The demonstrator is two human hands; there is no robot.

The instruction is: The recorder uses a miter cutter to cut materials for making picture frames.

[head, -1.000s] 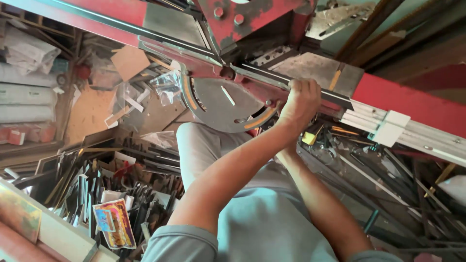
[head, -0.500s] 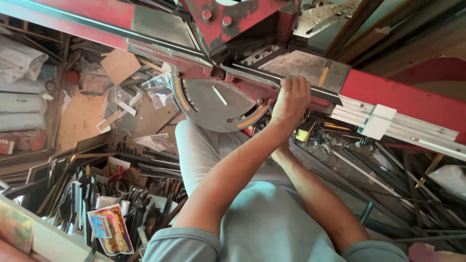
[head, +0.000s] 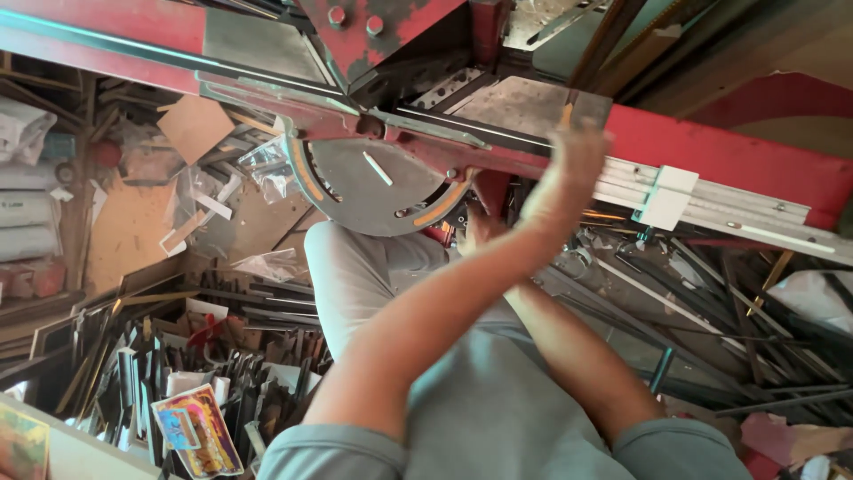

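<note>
A red metal cutting machine fills the top of the head view, with a round grey turntable edged by orange scale arcs. My left hand reaches across to the machine's front edge beside a long aluminium profile; it is blurred, so its grip is unclear. My right hand sits under the turntable's right rim, by a red part, mostly hidden behind my left forearm. The two forearms cross above my grey-clad lap.
Heaps of dark metal profile offcuts lie on the floor at left and right. A white tag sits on the profile. Cardboard pieces, clear plastic bags, a colourful printed card and pale rolls lie around.
My left hand was clenched on the machine's front edge; now it is blurred and shifted slightly up and right. The view has drifted, and my right hand now shows under the turntable.
</note>
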